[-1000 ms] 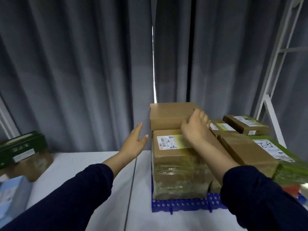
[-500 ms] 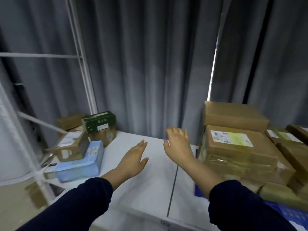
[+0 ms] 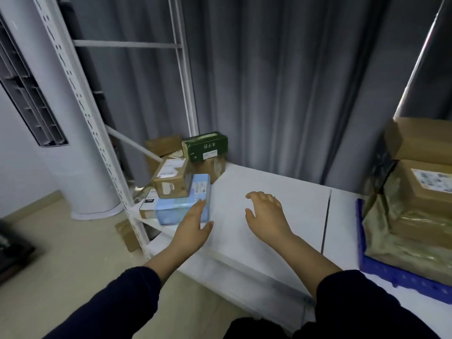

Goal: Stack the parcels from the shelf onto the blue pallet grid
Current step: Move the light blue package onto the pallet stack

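Head view: our left hand [image 3: 193, 228] hovers empty, fingers straight, just beside the blue parcel [image 3: 186, 206] at centre left on the white shelf [image 3: 281, 182]. Our right hand [image 3: 265, 212] hangs relaxed and empty mid-frame. More parcels [image 3: 171, 177] pile behind the blue one; at far right the pallet [image 3: 403, 277] carries stacked boxes [image 3: 430, 199].

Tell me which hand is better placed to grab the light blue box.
Left. The open left hand is beside the light blue rectangular box; the right hand hovers farther away over the white shelf.
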